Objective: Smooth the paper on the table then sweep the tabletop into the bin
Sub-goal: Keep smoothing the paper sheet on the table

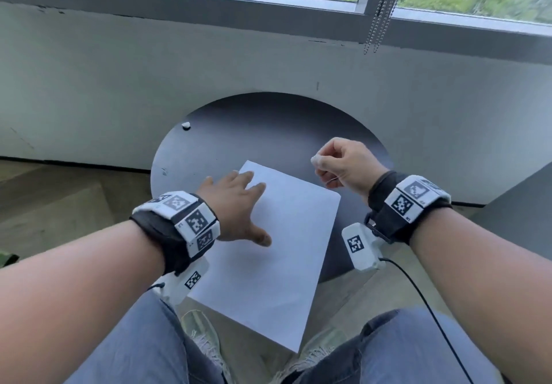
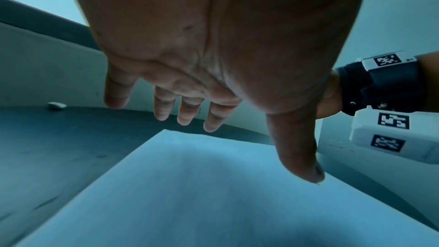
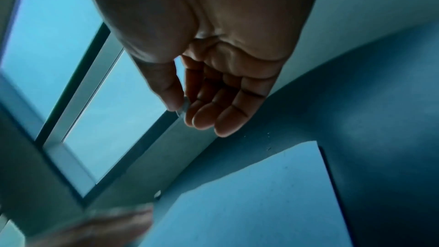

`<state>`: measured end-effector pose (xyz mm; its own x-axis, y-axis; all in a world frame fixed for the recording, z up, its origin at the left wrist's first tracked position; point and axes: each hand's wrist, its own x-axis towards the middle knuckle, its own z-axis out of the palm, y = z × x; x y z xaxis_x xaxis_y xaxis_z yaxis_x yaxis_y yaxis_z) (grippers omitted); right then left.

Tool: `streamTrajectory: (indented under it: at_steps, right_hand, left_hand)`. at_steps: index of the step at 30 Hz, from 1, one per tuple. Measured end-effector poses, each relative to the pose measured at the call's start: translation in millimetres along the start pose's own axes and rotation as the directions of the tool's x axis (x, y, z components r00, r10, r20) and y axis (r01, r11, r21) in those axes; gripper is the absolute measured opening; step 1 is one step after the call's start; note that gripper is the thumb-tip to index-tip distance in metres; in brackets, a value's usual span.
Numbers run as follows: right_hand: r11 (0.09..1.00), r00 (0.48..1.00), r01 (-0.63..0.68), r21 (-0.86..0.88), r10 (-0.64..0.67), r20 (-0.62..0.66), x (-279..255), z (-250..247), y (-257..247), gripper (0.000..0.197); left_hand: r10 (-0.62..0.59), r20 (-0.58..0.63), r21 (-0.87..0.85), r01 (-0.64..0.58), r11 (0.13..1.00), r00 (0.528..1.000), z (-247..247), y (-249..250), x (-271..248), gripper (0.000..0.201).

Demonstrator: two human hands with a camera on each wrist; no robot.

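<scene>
Round dark counter sits vs. a grey wall under a window. White paper lies on it at an angle, far corner near counter centre, near corner hanging off the front edge over the person's knees. Sheet looks flat, no obvious creases.

Left hand is palm-down over the far-left part of the paper, fingers straight and spread wide, thumb out to the right over the sheet. In the left wrist view the fingertips hang just above the far corner of the paper; can't tell if the palm actually touches it. Holds nothing.

Right hand is raised over the right side of the counter, just beyond the paper's right edge, fingers curled in. Thumb & index pinch a small white scrap; right wrist view shows it as a pale bit betw. thumb tip and fingertips, other fingers loosely bent beside it.

A 2nd small white crumb lies on the counter's far-left rim, well apart from both hands and the paper; also seen in left wrist view.

Both wrists carry black straps w/ marker tags. Bin not in view.
</scene>
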<state>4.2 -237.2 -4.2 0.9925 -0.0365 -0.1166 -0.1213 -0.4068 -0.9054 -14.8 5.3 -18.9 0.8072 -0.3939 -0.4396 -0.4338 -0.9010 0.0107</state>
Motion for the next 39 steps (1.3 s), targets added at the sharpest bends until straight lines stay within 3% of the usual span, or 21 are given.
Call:
streamTrajectory:
  at_steps: [4,7,10,14,20,26,29,32,36,39]
  right_hand:
    - [0.928,0.993,0.043,-0.369,0.0,0.116,10,21,-7,0.012]
    - [0.736,0.981,0.114,-0.667,0.021,0.191,18,39,-4,0.011]
    - [0.605,0.981,0.115,-0.788,0.057,0.187,24,48,6,0.011]
    - [0.609,0.981,0.111,-0.786,0.061,0.185,16,51,18,0.011]
    - [0.587,0.931,0.295,-0.754,0.002,0.366,-28,61,26,0.014]
    - [0.624,0.982,0.122,-0.772,0.039,0.186,16,47,28,0.013]
    - [0.61,0.985,0.096,-0.786,0.058,0.165,23,47,25,0.014]
    - [0.615,0.974,0.16,-0.772,0.031,0.226,-1,52,20,0.012]
    - [0.599,0.922,0.299,-0.743,0.019,0.387,-35,68,18,0.013]
    - [0.589,0.931,0.274,-0.76,0.037,0.363,-20,67,15,0.012]
  left_hand:
    - [0.066,-0.02,0.043,-0.065,0.997,0.998,-5,12,20,0.122]
    - [0.099,-0.011,0.042,-0.098,0.994,0.995,2,15,30,0.126]
    - [0.097,-0.002,0.033,-0.096,0.995,0.995,13,16,33,0.133]
    - [0.076,0.004,0.022,-0.076,0.997,0.997,17,18,32,0.139]
    - [0.051,0.042,0.047,-0.053,0.997,0.998,12,21,34,0.146]
    - [0.044,0.061,0.073,-0.049,0.996,0.997,12,22,35,0.147]
    - [0.029,0.061,0.074,-0.033,0.997,0.998,10,21,33,0.145]
    - [0.014,0.063,0.074,-0.019,0.997,0.998,10,21,32,0.145]
    - [0.035,0.045,0.074,-0.038,0.997,0.998,12,23,32,0.145]
    - [0.04,0.045,0.069,-0.043,0.997,0.998,14,20,33,0.145]
